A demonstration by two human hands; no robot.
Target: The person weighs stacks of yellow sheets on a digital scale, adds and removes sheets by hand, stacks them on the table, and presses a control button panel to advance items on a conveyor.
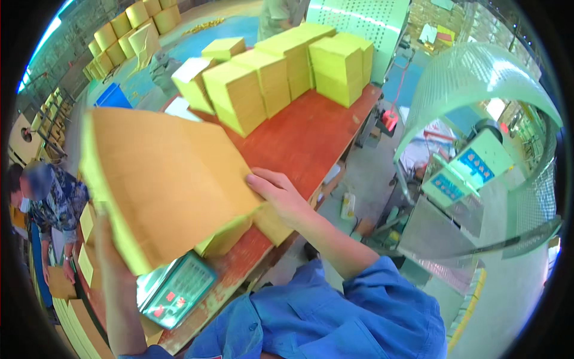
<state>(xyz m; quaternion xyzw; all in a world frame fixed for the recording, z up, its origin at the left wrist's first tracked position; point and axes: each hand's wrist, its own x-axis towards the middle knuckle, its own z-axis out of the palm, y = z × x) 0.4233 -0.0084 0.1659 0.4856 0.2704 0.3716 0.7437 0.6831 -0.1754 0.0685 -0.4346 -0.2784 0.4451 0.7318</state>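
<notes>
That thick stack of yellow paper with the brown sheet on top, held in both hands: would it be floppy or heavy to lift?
Probably heavy: the stack is thick, and both the left hand and right hand grip it. It looks fairly stiff as a block, keeping flat while tilted. Loose sheets might slide apart if the fingers loosen.

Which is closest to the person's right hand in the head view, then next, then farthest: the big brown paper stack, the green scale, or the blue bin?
From the right hand:
1. Big brown paper stack: touching the hand, just to its left.
2. Green scale: below and left, at the near end of the red table.
3. Blue bin: far off on the floor, upper left.
</notes>
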